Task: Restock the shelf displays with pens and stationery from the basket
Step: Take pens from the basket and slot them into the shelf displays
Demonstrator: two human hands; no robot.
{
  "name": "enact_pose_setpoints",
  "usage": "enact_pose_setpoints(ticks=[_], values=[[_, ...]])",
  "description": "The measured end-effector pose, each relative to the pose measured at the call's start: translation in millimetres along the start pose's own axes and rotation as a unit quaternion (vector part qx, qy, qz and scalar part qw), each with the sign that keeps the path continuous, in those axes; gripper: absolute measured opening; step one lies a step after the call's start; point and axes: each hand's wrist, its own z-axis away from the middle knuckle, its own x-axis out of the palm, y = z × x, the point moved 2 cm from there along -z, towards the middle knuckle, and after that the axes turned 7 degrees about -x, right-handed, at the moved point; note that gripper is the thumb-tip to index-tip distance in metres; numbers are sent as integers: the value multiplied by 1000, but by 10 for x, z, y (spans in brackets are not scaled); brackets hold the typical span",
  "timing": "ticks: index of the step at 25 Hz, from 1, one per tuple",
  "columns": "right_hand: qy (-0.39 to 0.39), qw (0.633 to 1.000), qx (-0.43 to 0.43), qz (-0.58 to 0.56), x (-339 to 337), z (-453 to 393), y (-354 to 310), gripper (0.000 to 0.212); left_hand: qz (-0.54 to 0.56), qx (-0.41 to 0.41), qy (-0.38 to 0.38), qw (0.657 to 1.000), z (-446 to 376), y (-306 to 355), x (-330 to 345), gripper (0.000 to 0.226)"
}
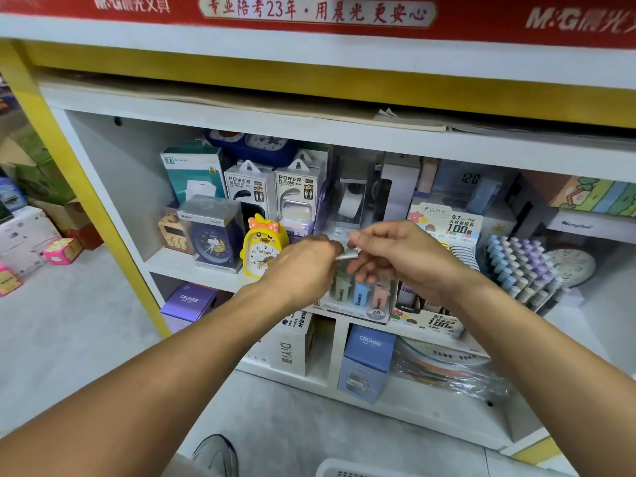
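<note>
A stationery shop: a white shelf unit with yellow trim under a red printed brand banner holds boxed goods for sale, such as white power bank packages, a yellow duck-shaped alarm clock, a tiered rack of pastel pens and pencil-lead display cartons. Cardboard stock boxes stand on the grey floor.

One head-worn camera looks forward and down, close to the shelf unit (wide-angle, edges bowed).
</note>
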Motion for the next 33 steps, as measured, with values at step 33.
enact_pose_setpoints(ticks=[33], values=[[119, 837, -127, 518, -115, -1108, 151, 7, -31, -65, -107, 992, -250, -12, 406, 63]])
